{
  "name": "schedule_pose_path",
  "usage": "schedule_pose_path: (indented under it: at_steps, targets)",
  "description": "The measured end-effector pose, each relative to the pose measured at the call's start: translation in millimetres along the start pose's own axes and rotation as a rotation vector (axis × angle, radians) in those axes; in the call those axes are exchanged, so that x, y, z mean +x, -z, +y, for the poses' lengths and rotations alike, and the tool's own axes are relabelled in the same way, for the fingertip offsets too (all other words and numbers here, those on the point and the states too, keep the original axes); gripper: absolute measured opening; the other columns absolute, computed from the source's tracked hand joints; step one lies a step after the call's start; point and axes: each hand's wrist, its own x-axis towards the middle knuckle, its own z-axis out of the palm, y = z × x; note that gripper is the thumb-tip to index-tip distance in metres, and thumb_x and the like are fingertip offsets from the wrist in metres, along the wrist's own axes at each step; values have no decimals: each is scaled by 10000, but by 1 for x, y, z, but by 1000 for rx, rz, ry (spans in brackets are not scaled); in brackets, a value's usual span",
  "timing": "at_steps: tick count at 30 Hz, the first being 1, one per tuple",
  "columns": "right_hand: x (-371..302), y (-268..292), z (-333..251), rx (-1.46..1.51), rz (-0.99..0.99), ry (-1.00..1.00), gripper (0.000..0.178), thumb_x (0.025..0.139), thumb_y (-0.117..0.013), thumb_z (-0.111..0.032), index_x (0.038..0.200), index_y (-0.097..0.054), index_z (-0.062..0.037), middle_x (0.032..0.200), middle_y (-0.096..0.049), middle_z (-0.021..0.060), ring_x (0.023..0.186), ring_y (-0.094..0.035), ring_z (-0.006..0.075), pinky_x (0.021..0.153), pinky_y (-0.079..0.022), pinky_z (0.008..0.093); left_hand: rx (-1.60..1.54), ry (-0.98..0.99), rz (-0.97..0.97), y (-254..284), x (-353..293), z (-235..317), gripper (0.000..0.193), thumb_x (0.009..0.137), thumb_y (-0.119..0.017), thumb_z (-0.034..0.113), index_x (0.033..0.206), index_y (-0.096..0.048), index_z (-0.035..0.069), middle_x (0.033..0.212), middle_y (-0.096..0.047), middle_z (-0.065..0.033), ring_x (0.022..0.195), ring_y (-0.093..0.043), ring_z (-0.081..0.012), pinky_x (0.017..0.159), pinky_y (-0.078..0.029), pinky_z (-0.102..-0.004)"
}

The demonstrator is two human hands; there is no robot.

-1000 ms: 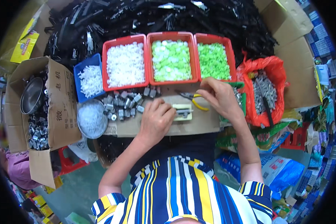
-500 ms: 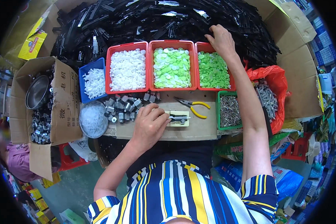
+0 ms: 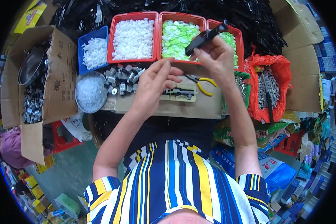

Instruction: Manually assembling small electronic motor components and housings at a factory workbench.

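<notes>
My right hand point(image 3: 221, 61) grips a long black plastic part point(image 3: 203, 40) between thumb and fingers, tilted above the red bin of green discs point(image 3: 171, 37). Across from it, my left hand point(image 3: 153, 84) is raised with fingers apart, nothing visible in it. It hovers by a cream fixture block point(image 3: 192, 98) on the cardboard work surface. A dark part point(image 3: 180, 91) lies in that block, its left end close to my left fingers. Just beyond are pliers with yellow handles point(image 3: 205, 87), jaws pointing toward my left hand.
Left of the fixture lie small metal motors point(image 3: 125, 80) and a bowl of clear pieces point(image 3: 90, 92). Behind stand a blue bin point(image 3: 93, 54) and a red bin of white parts point(image 3: 133, 39). A red bag point(image 3: 283, 80) of grey parts is right; black parts point(image 3: 250, 26) heap up behind.
My right hand has come back from the black heap with a black part in it. My left hand has lifted off the fixture, fingers spreading. The view has shifted.
</notes>
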Motion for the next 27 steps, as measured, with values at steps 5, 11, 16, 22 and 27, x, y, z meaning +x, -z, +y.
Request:
schedule_pose_path:
  at_steps: [5,11,16,22,27]
  targets:
    - [-39,-26,16,207,-79,-93,330,854,-658,85,1169,-563,62,1111,-628,124,892,-678,175,811,-566,300,-213,88,26,6,-3,0,240,943,-654,141,1122,-631,-17,850,-688,-55,730,-644,-98,621,-485,-187]
    - [-59,-13,11,130,-9,-91,383,844,-707,20,1196,-556,28,1010,-652,96,878,-666,145,789,-557,257,-131,53,61,19,-16,1,175,900,-696,90,1038,-658,-10,884,-682,-60,737,-644,-90,604,-488,-183]
    - [-71,2,8,276,81,-79,402,828,-715,35,1198,-559,20,1017,-629,92,894,-650,131,802,-566,260,-77,54,45,17,-19,6,157,907,-687,101,1017,-656,-5,887,-680,-68,746,-656,-104,631,-507,-192]
    - [-84,9,8,-697,-13,252,308,750,-780,-48,1044,-688,-38,1008,-643,115,902,-651,250,787,-506,341,20,130,72,34,-23,7,149,901,-694,111,987,-665,-6,855,-679,-62,697,-658,-111,644,-526,-207]
    - [-89,3,22,-810,-106,323,343,712,-794,-122,1027,-681,-47,980,-635,110,898,-631,288,770,-494,393,38,217,67,43,-27,0,154,912,-684,114,1005,-658,-5,857,-673,-63,701,-660,-110,630,-526,-195]
